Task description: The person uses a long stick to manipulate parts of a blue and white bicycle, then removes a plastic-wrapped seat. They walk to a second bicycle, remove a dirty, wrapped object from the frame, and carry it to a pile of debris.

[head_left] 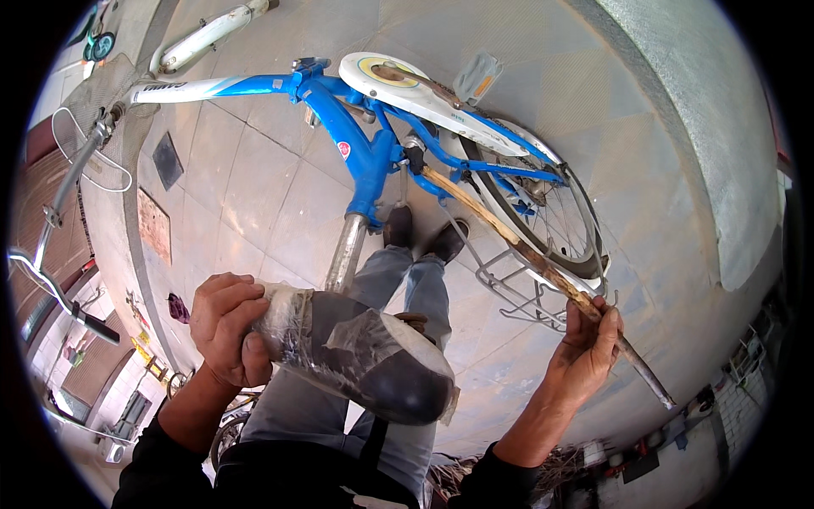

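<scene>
A blue and white bicycle frame (356,157) stands in front of me, with its saddle (365,352) close to my body. The saddle is black and pale, partly wrapped in clear plastic, on a silver seat post (347,254). My left hand (229,327) is closed round the saddle's narrow end. My right hand (585,348) pinches a long wooden stick (517,242) near its lower end. The stick slants up beside the rear rack (521,293) to a dark piece at the frame; whether that piece belongs to the stick I cannot tell.
The rear wheel (543,199) and white chain guard (432,97) lie to the right of the frame. At the left are the handlebar (64,297) and wire basket (97,136). My shoes (445,242) rest on the tiled floor (263,187). A pale wall or ledge curves along the far right.
</scene>
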The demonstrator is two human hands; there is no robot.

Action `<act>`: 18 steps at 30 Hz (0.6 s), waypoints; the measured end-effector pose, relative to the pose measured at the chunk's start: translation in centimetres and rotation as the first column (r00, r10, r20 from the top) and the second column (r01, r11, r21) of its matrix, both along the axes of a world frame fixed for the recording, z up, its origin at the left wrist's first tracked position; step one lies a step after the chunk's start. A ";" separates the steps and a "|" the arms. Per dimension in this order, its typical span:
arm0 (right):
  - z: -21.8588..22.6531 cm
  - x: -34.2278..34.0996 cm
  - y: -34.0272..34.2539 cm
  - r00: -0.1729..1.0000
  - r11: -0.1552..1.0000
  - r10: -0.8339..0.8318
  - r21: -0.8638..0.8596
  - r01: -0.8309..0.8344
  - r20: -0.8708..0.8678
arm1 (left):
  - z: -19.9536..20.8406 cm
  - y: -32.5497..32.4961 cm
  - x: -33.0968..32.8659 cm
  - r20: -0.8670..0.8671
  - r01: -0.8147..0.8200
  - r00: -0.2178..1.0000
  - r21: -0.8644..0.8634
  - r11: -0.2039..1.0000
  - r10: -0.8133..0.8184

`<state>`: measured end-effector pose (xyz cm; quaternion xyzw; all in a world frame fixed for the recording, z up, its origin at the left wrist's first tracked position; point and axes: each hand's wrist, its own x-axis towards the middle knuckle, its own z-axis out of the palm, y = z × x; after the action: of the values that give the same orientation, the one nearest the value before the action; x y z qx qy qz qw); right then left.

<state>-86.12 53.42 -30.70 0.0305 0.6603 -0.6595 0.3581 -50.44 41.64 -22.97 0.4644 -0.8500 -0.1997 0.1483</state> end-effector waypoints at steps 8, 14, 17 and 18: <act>3.6 0.1 0.4 0.996 0.996 -0.086 0.032 0.087 -0.024 | 0.6 -0.2 -0.5 -0.003 -0.006 1.000 0.025 1.000 0.006; 4.5 -1.6 0.5 1.000 1.000 -0.019 -0.003 0.019 0.010 | 1.6 1.0 -2.3 0.020 -0.404 0.914 0.091 0.910 0.404; 4.1 -3.1 0.6 0.997 0.997 0.066 -0.035 -0.064 0.049 | 1.1 1.2 -3.6 0.057 -0.701 0.713 0.081 0.709 0.699; 3.8 -3.7 0.5 0.996 0.997 0.074 -0.038 -0.072 0.049 | 0.7 1.2 -4.0 0.054 -0.758 0.652 0.061 0.649 0.756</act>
<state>-89.81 53.96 -26.89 0.0164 0.6398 -0.6568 0.3988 -54.46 42.79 -22.25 0.7842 -0.5721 -0.1474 0.1898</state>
